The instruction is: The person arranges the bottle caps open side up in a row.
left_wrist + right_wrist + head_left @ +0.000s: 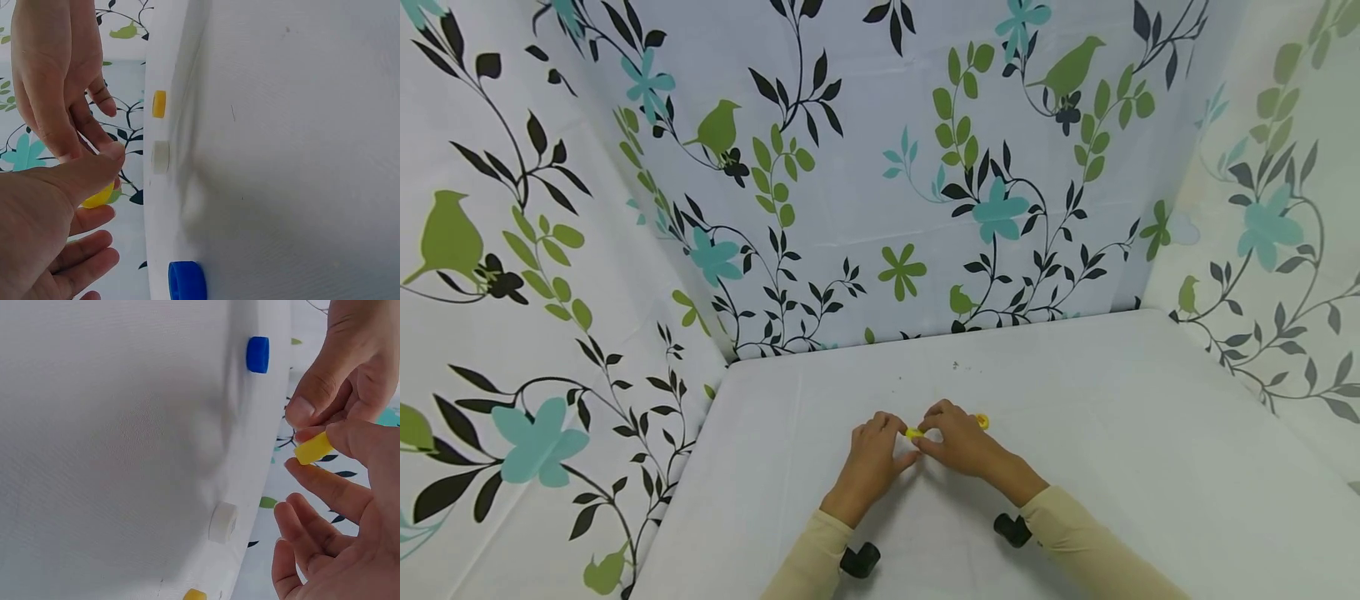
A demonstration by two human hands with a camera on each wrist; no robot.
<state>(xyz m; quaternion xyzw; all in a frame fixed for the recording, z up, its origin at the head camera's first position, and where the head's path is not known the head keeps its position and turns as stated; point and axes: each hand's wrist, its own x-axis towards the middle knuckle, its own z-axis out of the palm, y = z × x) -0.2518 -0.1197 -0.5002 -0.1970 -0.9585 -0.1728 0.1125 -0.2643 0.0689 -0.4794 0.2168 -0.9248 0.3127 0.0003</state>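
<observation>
A small yellow plastic cap (913,433) is between the fingertips of the two hands, above the white table. The right hand (964,440) pinches it between thumb and index finger, as the right wrist view shows of the yellow cap (314,449); its other fingers are spread loosely. The left hand (871,460) comes in from the other side, index fingertip right at the cap's edge, thumb held apart from it. In the left wrist view the left thumb partly hides the yellow cap (99,196).
On the white table (1075,400) lie an orange-yellow cap (982,421), a white cap (223,523) and a blue cap (257,355). Patterned cloth walls (850,167) stand behind and at both sides. Black wrist devices (861,560) sit at both sleeves.
</observation>
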